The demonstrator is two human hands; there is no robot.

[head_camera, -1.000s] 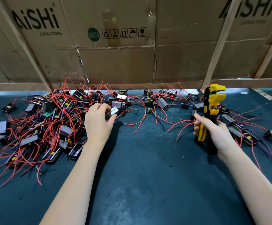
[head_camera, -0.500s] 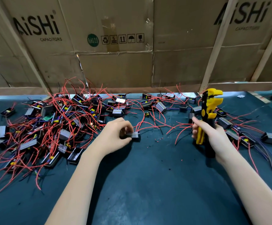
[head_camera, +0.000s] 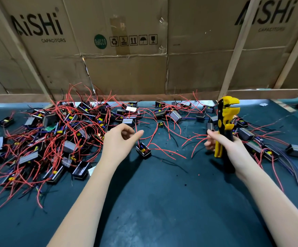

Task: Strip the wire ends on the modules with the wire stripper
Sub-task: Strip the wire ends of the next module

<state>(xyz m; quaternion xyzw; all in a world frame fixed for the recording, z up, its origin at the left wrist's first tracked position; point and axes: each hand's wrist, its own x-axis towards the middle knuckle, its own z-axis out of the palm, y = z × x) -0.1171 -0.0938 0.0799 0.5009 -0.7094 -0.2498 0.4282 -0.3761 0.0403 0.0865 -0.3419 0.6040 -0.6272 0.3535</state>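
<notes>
A big tangled pile of modules (head_camera: 52,136) with red wires covers the left part of the dark green tabletop (head_camera: 162,202), reaching up to the cardboard wall (head_camera: 127,68) at the back. Just right of that pile the left hand (head_camera: 119,141) hovers above the tabletop with its fingers loosely curled and thumb stretched out, holding nothing. Just beside its fingertips, a single small black module (head_camera: 143,151) sits on the tabletop, apart from the pile, with a long red wire (head_camera: 167,152) trailing rightward from it. Whether the thumb touches one of the thin red wires near it cannot be told. More modules lie scattered along the back edge in the middle. Further right, the right hand (head_camera: 228,147) grips the yellow and black wire stripper (head_camera: 224,125) by its handles, holding it upright with the yellow head at the top. Beyond it, on the right, a smaller group of modules (head_camera: 272,148) lies with red and dark wires spread out.
</notes>
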